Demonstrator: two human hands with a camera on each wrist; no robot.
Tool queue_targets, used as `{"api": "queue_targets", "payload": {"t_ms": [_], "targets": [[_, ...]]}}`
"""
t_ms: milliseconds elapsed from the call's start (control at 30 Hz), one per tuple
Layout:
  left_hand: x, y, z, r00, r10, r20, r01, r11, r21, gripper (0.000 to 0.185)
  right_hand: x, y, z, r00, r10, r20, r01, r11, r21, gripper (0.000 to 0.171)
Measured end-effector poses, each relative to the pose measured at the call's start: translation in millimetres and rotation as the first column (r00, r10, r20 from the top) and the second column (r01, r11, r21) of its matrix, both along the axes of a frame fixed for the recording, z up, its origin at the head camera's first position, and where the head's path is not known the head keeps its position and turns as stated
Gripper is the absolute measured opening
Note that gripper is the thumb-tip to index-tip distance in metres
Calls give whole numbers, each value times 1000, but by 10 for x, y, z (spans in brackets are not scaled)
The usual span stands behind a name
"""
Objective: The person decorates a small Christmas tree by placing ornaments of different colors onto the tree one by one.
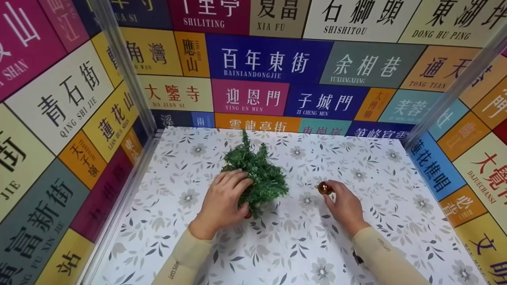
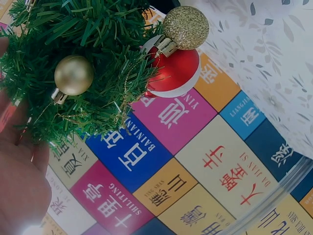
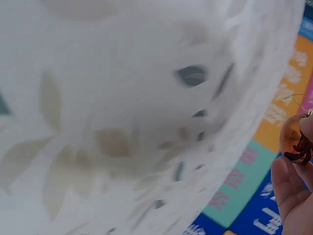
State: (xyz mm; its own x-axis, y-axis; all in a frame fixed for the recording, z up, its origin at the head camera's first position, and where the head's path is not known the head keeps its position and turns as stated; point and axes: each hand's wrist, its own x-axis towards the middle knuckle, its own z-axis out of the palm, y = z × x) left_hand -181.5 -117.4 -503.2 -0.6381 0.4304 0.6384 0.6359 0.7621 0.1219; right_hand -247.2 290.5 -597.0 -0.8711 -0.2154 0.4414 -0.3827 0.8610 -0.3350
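Floral tabletop [image 1: 388, 186]; left hand [image 1: 223, 202] grips tree [image 1: 259, 174], trunk hidden; right hand [image 1: 344, 204] pinches bauble [image 1: 324, 187]

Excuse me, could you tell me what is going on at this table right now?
A person is working on a small artificial Christmas tree that lies on the flower-patterned table. The left hand grips the tree. The right hand pinches a small copper-coloured bauble just to the tree's right, apart from it. The left wrist view shows a gold bauble, a glittery gold one and a red one already among the branches.
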Motion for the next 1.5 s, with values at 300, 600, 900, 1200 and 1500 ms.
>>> {"api": "queue_targets", "payload": {"t_ms": [300, 600, 900, 1200, 1500], "targets": [[9, -2, -1, 1000, -1, -10, 1, 1000, -9, 54, 228, -276, 282, 965, 154, -213, -159, 987, -5, 53], [4, -7, -1, 1000, 5, 3, -5, 1000, -15, 52, 391, -550, 510, 901, 279, -333, -299, 954, -12, 51], [-8, 5, 0, 1000, -1, -10, 1, 1000, -8, 53, 495, -777, 630, 860, 368, -354, -409, 912, -43, 53], [4, 14, 1, 1000, 8, -15, -9, 1000, -13, 52, 590, -924, 726, 831, 430, -353, -485, 871, -80, 56], [20, 20, 22, 1000, 16, -13, -16, 1000, -13, 53, 651, -1043, 778, 805, 472, -358, -541, 833, -118, 55]]}}
